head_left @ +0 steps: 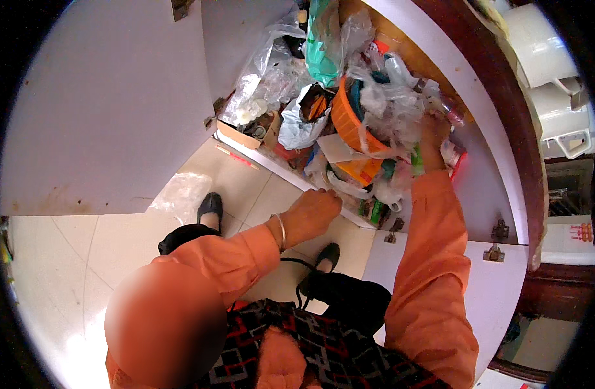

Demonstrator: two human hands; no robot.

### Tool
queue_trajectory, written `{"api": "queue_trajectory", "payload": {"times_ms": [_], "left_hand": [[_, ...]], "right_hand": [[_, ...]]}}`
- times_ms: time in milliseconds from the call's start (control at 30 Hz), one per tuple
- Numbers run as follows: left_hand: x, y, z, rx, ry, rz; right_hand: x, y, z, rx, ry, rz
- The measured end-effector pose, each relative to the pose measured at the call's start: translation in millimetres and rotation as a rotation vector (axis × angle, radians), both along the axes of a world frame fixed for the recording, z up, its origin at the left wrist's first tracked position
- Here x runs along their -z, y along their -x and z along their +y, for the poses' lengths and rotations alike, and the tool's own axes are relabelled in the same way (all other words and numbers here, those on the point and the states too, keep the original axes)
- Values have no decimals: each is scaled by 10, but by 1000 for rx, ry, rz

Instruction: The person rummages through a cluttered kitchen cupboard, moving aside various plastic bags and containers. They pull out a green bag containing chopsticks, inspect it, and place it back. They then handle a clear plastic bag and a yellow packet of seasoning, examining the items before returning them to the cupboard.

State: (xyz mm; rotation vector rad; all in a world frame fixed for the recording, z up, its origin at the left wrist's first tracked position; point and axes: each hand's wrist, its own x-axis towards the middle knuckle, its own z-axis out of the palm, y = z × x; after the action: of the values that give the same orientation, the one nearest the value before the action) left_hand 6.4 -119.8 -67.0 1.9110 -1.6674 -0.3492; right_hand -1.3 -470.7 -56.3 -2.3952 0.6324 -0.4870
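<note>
My right hand [433, 139] reaches into an open, cluttered cupboard, among crumpled clear plastic bags [394, 107]. Its fingers are mostly hidden there, so their grip does not show. Just beyond it lies a clear plastic bottle or cup [453, 113]. An orange plastic basket [350, 120] sits tilted to the left of the bags. My left hand [312, 217], with a bangle at the wrist, is curled closed in front of the cupboard's lower edge [278, 170]. Whatever its fingers may hold is hidden.
A white bag [304, 126], an open cardboard box [239, 135] and a green bag [323, 45] fill the cupboard's left side. Its left door [103, 110] and right door [453, 279] stand open. White mugs [540, 48] stand on top. Clear plastic [181, 194] lies on the tiles.
</note>
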Motion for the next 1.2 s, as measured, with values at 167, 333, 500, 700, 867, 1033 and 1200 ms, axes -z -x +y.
{"api": "queue_trajectory", "payload": {"times_ms": [167,333,500,700,867,1033,1200], "left_hand": [[-8,-10,-26,9,-55,-11],[34,-3,-38,-2,43,-26],[-17,-48,-30,27,-30,20],[-41,-27,-23,45,-59,-22],[11,-2,-71,38,-57,-61],[-79,-64,-4,43,-104,-91],[-41,-50,-32,60,-58,-84]], "right_hand": [[56,-171,381,-333,764,328],[-501,-169,931,-490,456,596],[-1052,-121,1419,-179,800,747],[-572,-376,2059,-720,1310,212],[-95,-639,1542,-521,1369,204],[-521,-425,845,-306,910,490],[-503,-420,257,-246,705,675]]}}
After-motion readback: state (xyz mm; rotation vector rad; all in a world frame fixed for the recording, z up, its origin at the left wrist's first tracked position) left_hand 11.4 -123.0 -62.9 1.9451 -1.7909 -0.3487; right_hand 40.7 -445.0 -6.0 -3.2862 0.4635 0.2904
